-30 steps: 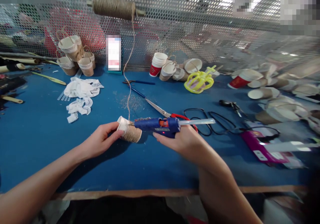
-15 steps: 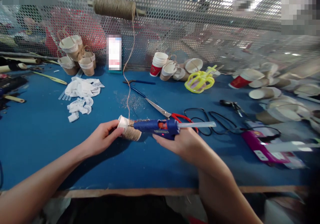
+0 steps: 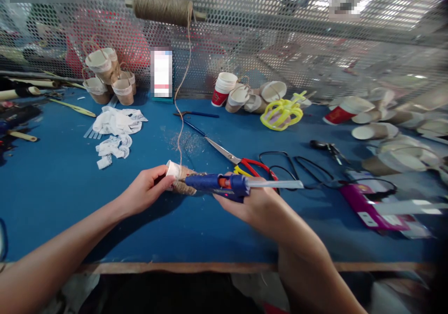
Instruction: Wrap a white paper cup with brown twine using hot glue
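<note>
My left hand (image 3: 149, 188) grips the white end of a paper cup (image 3: 172, 170), which lies tilted just above the blue tabletop. Brown twine covers the cup's other part. From the twine spool (image 3: 163, 10) above, a strand of twine (image 3: 179, 136) runs down to the cup. My right hand (image 3: 254, 206) is wrapped around a blue hot glue gun (image 3: 217, 183) with a small red light. Its nozzle points left and is at the wrapped side of the cup; whether it touches is unclear. A clear glue stick (image 3: 276, 184) juts out of the gun's back.
Red-handled scissors (image 3: 231, 157) lie behind the gun, near pliers (image 3: 199, 114) and a black cable (image 3: 313, 171). White lace (image 3: 119, 120) lies left. Twine-wrapped cups (image 3: 122, 91) stand far left, others far right. A yellow crown-shaped item (image 3: 282, 115) and a purple box (image 3: 367, 209) are on the right.
The glue gun's nozzle has dropped slightly lower on the cup, and the back of the gun has tipped down a little. My left hand keeps its hold. The view has shifted slightly.
</note>
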`<state>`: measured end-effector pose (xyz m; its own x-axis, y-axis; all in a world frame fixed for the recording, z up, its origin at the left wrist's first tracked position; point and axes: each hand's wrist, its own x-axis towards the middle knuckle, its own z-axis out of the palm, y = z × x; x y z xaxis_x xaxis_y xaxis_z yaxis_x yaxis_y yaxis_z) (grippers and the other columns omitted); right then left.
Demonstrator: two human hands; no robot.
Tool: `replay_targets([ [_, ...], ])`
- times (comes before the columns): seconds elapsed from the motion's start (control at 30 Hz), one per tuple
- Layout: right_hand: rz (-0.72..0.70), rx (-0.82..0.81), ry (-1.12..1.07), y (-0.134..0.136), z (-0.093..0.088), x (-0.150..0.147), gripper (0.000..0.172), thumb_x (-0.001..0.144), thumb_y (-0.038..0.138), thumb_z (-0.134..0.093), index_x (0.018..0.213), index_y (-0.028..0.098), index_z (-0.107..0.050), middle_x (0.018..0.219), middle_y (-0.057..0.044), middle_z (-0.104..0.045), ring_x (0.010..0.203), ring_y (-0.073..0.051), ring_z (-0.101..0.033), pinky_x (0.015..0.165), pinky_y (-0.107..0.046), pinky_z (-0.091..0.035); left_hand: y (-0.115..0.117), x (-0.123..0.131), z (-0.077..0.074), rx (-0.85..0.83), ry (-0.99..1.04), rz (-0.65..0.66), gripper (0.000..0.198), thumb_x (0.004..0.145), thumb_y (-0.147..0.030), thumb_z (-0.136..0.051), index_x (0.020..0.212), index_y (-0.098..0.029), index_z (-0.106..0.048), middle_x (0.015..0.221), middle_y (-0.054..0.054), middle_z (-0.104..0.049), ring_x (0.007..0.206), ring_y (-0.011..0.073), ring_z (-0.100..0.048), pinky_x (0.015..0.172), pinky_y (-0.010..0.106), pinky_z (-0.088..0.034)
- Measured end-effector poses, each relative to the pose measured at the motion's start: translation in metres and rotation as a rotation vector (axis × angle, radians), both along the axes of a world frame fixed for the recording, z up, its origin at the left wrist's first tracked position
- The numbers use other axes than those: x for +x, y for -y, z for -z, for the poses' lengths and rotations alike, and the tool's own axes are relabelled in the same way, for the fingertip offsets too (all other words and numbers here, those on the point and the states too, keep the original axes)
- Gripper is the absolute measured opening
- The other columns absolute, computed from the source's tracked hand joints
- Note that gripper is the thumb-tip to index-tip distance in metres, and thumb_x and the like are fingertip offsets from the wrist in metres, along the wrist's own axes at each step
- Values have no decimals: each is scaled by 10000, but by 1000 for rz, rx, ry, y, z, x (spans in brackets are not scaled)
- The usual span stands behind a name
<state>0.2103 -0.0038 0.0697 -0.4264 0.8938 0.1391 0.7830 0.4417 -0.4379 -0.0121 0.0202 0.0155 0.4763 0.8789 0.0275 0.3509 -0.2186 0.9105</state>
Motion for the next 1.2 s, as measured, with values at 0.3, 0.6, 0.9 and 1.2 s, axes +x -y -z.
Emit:
replay_targets([
  [0.3,27,-86,-48,2,8,0,98,702,191,-526,751,221,-606,643,-27,-615,539,-151,-533,527,-262,-433,0,1,-3,12,-35,-22,278,860,-283,-389,973,-156,-609,881,36,-660,752,157,-574,677,252,-452],
  [0.6,32,-76,-34,2,5,0,109,706,195,-513,743,218,-613,621,-29,-605,544,-155,-528,528,-268,-419,0,1,-3,-3,-8,-25,271,862,-274,-385,971,-151,-600,890,35,-650,763,146,-568,670,232,-436],
  [0.9,92,-40,-59,-4,-1,0,101,694,199,-497,669,201,-595,490,4,-509,460,-123,-442,459,-239,-366,2,-1,0,-89,18,-28,275,845,-333,-413,895,-127,-590,805,42,-640,721,160,-569,665,262,-451],
  [1.2,194,-114,-168,-14,13,-2,167,669,241,-534,537,192,-445,439,56,-390,411,-80,-357,397,-208,-314,3,-1,3,-69,-5,2,269,849,-321,-390,877,-121,-568,821,50,-622,751,165,-551,702,281,-447],
])
